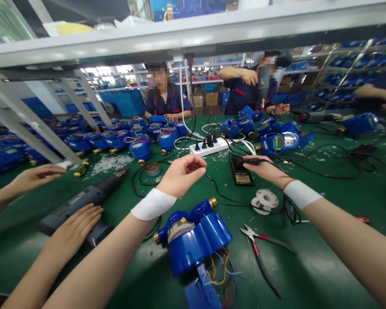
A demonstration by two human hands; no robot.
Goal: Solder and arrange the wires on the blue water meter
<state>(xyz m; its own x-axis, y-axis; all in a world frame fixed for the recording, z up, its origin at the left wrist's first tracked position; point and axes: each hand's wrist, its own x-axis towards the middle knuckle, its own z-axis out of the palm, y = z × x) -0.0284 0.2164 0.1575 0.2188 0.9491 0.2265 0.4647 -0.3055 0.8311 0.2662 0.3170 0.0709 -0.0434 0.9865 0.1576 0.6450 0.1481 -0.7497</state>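
Note:
My left hand (182,171), a white band round its wrist, hovers above the table behind a blue water meter (196,240). Its thumb and index finger curl together in a loose pinch; anything between them is too small to make out. My right hand (265,169), banded likewise, grips the black handle of a soldering iron (254,161) over a small black stand (242,177). The meter has brass ends, and loose coloured wires (223,270) trail from its front. Red-and-black cutting pliers (259,244) lie open to its right, near a solder spool (266,199).
At left, a co-worker's hand (73,227) rests on a heat gun (83,199); another hand (35,176) is near a screwdriver (81,168). A power strip (209,147), cords, a round tin (153,169) and several blue meters (140,146) lie beyond. A shelf beam (193,34) crosses above.

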